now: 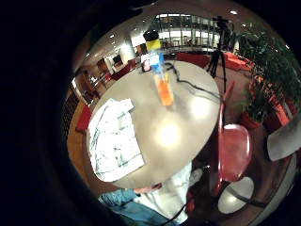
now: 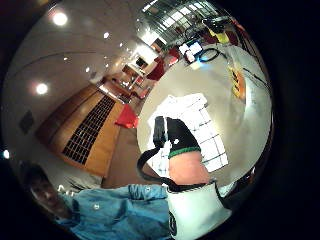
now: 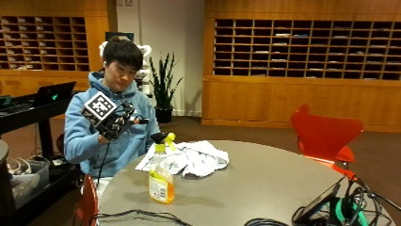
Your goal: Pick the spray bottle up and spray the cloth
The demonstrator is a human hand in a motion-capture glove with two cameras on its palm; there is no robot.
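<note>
Reach not begun: right hand (image 3: 113,123) raised off the bench (image 3: 263,179), fingers apparently loosely curled, empty; spray bottle (image 3: 160,175) stands at the cloth's (image 3: 188,159) 7 o'clock, needing descent.

Warm ceiling-lamp glare on the table (image 1: 188,127).

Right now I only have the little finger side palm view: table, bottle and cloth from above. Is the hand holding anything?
Observer: No. The outside view shows the hand raised at chest height, holding nothing.
Reviewer: Is it near the bottle?
Observer: No. The spray bottle stands upright on the table, well below the hand and untouched.
Reviewer: And the cloth?
Observer: The cloth lies bunched in folds near the table edge by the person.
</note>
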